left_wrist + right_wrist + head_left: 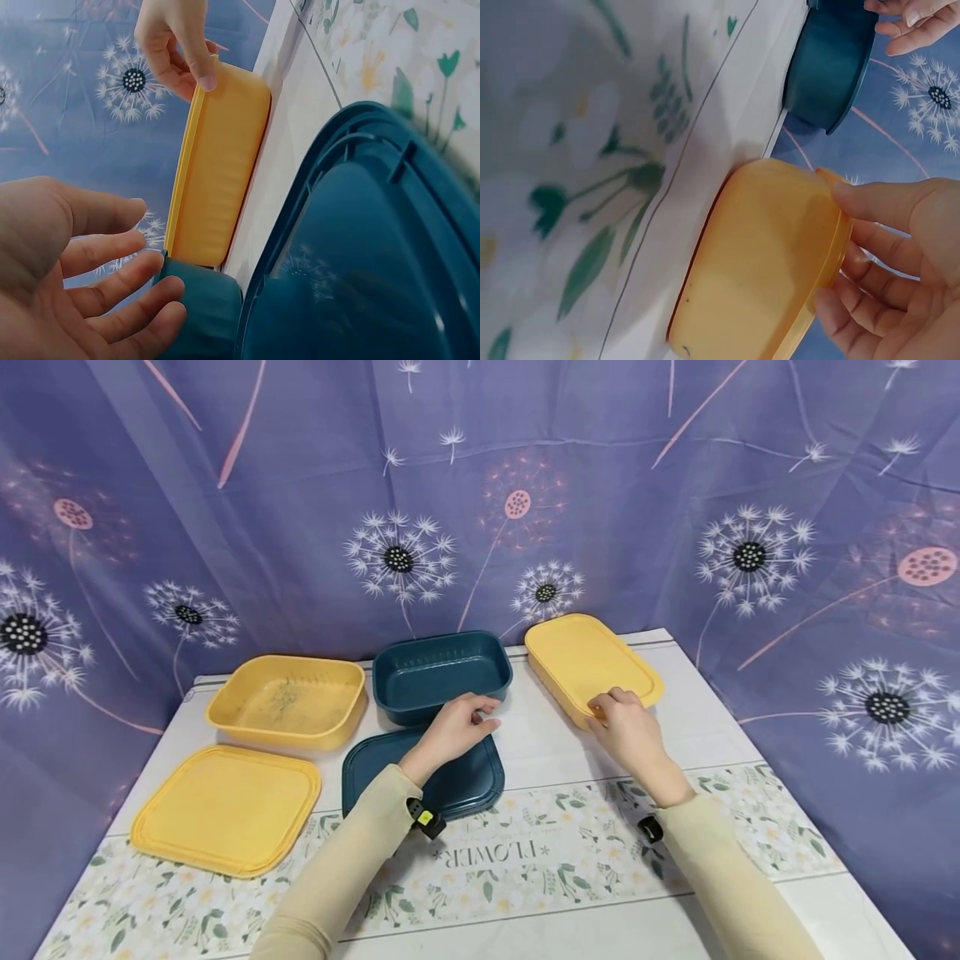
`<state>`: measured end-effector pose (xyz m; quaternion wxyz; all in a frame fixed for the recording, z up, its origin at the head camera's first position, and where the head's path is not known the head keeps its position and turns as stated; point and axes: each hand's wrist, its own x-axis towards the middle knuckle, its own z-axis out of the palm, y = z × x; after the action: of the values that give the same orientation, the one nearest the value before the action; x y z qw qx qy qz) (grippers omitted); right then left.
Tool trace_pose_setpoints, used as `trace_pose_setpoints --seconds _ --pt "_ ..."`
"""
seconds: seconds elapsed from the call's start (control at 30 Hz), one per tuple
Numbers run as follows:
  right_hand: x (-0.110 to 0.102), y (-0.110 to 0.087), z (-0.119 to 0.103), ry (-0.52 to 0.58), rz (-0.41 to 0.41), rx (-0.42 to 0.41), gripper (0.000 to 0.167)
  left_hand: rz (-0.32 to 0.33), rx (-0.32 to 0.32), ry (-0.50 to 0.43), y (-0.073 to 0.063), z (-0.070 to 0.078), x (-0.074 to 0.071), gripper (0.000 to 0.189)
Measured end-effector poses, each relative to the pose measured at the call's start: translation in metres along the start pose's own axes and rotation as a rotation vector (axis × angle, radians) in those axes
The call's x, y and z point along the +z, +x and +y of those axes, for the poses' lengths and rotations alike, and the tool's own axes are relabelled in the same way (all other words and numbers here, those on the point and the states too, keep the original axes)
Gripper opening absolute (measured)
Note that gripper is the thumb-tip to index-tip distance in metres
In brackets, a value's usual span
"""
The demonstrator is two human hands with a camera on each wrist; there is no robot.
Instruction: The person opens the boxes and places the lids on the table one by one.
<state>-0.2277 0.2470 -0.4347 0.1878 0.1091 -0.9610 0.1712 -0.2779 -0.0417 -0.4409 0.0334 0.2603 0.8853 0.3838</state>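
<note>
On the right stands a yellow food container [555, 681] with its yellow lid [596, 656] lying on top. My right hand [632, 735] pinches the lid's rim at the near end, thumb at the edge and fingers over the top. In the right wrist view the thumb [877, 202] touches the rim's corner. My left hand [457, 731] hovers with loosely bent fingers and nothing in them. Below it lies a dark teal lid [468, 781], partly hidden by the arm. Just beyond is an uncovered dark teal container [442, 672].
At the left stands an uncovered yellow container [322, 714] with dark specks visible inside. A second yellow lid [225, 810] lies flat in front of it. Flower-printed cloth [517, 877] covers the table, and a purple dandelion curtain [465, 468] hangs behind and at the sides.
</note>
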Motion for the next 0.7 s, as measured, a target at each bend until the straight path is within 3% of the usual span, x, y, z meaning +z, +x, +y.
trace_pose_setpoints --seconds 0.2,0.43,0.7 --pt "-0.006 -0.007 0.007 0.041 -0.021 -0.004 0.021 -0.017 -0.023 -0.024 0.007 0.006 0.001 0.037" --pt "-0.01 -0.012 0.014 0.052 -0.048 -0.015 0.022 0.029 -0.01 -0.003 0.025 0.012 0.002 0.038" --pt "-0.014 -0.015 0.017 0.064 -0.071 -0.015 0.021 0.079 0.051 0.073 0.045 0.024 0.004 0.035"
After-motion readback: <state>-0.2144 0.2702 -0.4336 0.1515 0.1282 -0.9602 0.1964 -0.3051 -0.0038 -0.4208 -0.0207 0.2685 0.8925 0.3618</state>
